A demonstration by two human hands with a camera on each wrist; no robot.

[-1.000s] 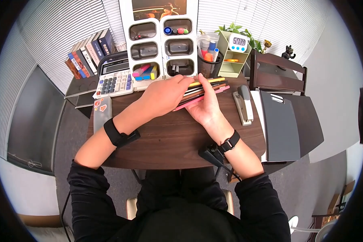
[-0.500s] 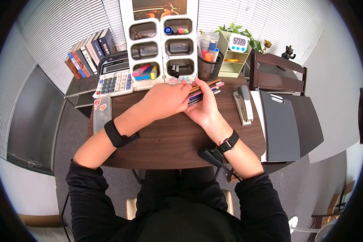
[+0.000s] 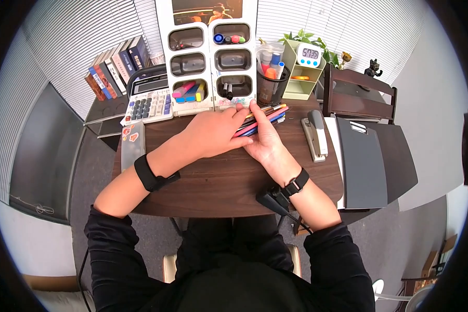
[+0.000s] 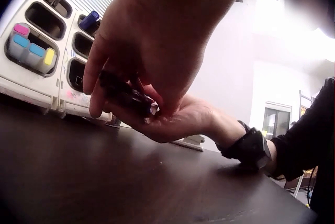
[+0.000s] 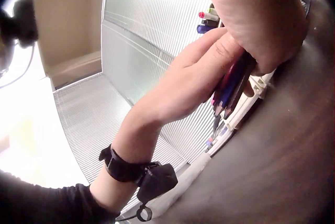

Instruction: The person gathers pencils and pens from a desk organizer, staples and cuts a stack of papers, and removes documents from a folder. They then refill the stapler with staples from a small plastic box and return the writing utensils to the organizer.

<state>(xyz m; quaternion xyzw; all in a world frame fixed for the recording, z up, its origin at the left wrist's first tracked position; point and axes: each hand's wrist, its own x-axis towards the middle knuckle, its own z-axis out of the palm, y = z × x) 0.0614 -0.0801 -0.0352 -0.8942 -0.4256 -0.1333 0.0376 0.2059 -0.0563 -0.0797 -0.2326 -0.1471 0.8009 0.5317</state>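
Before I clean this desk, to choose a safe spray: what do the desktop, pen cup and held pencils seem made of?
Desktop: likely wood or laminate, streaky brown grain, satin sheen.
Pen cup: perhaps metal, black see-through mesh.
Pencils: probably wood, painted in colours, pale where sharpened.

timer (image 3: 309,54) display: 57:35 | book spines (image 3: 120,67): lettering too small to read

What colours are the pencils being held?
Mixed: the pencils include pink, blue and black, best seen in the head view.
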